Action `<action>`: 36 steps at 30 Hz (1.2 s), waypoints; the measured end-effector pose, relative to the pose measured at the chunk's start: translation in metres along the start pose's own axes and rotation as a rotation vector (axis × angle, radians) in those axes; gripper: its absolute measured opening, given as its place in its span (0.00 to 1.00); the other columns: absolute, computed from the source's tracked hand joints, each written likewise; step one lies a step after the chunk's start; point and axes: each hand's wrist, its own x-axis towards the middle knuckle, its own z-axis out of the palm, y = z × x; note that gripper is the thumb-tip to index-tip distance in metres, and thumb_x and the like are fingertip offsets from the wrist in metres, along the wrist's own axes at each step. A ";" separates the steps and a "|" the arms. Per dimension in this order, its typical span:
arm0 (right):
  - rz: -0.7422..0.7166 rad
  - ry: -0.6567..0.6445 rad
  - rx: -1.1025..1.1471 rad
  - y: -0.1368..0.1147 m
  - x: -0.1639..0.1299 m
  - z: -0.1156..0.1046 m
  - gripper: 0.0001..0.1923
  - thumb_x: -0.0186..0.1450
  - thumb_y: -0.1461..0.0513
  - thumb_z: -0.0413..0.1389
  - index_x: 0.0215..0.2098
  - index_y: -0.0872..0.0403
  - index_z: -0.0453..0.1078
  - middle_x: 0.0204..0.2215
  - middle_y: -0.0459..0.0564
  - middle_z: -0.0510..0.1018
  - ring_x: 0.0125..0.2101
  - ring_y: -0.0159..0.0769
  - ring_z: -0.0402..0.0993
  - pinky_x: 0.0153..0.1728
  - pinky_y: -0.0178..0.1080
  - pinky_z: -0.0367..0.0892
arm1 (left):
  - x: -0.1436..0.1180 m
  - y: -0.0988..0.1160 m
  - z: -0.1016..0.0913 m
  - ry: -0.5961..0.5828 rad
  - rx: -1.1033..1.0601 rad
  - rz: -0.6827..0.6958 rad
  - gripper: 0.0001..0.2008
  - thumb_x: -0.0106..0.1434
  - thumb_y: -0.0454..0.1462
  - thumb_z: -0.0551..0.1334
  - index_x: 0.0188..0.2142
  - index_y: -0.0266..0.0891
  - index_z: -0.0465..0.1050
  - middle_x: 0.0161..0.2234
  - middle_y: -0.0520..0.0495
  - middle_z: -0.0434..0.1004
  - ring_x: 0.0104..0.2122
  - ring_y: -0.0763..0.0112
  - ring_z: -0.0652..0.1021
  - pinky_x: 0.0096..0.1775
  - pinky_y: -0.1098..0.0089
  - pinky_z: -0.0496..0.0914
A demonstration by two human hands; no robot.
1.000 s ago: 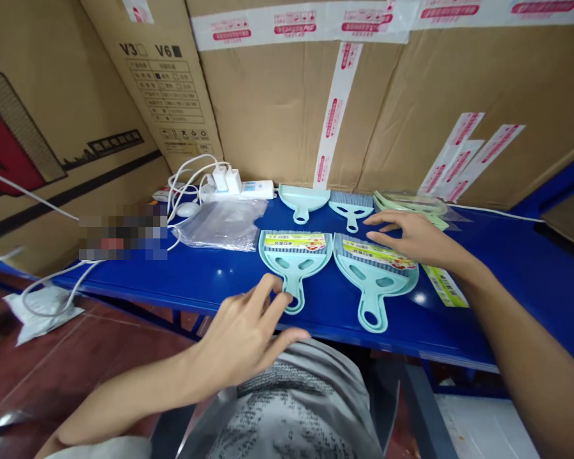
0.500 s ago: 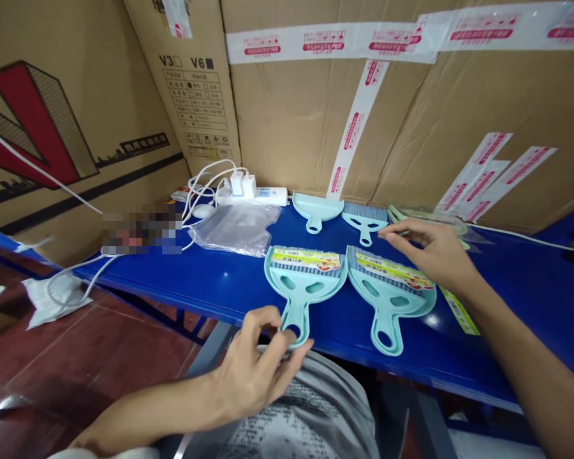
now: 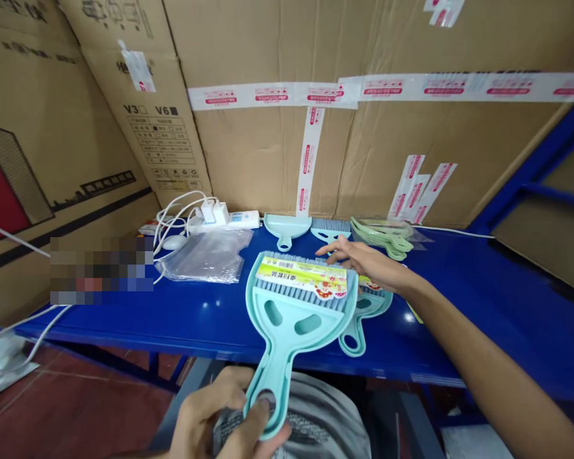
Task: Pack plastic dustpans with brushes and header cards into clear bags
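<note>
My left hand [image 3: 220, 414] grips the handle of a pale turquoise dustpan and brush set [image 3: 291, 331], lifted and tilted at the table's front edge. The brush is nested in the pan, and a yellow-and-white label card [image 3: 301, 278] lies across its bristles. Fingers stretched out, my right hand [image 3: 370, 260] hovers just right of the raised set. Below it, a second dustpan and brush set [image 3: 353, 336] lies on the table, partly hidden. Behind are a loose turquoise dustpan [image 3: 287, 228] and a loose brush [image 3: 332, 228], the latter partly covered by my right fingers.
Clear plastic bags [image 3: 208, 256] lie on the blue table [image 3: 469, 306], left of the middle. A power strip [image 3: 243, 219] with white plugs and cables sits behind them. Light green handled pieces [image 3: 387, 240] lie at the back right. Cardboard [image 3: 253, 159] walls the rear.
My left hand has raised the near dustpan and brush set off the table, closer to the camera. My right hand has shifted toward it. The view has tilted up and turned right.
</note>
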 end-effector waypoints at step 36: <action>-0.208 0.635 0.246 0.007 -0.002 -0.061 0.32 0.57 0.49 0.74 0.55 0.49 0.75 0.40 0.53 0.88 0.36 0.49 0.87 0.34 0.49 0.85 | 0.200 -0.177 -0.055 -0.532 0.124 -0.318 0.15 0.75 0.39 0.56 0.49 0.36 0.81 0.29 0.50 0.83 0.27 0.72 0.78 0.36 0.70 0.70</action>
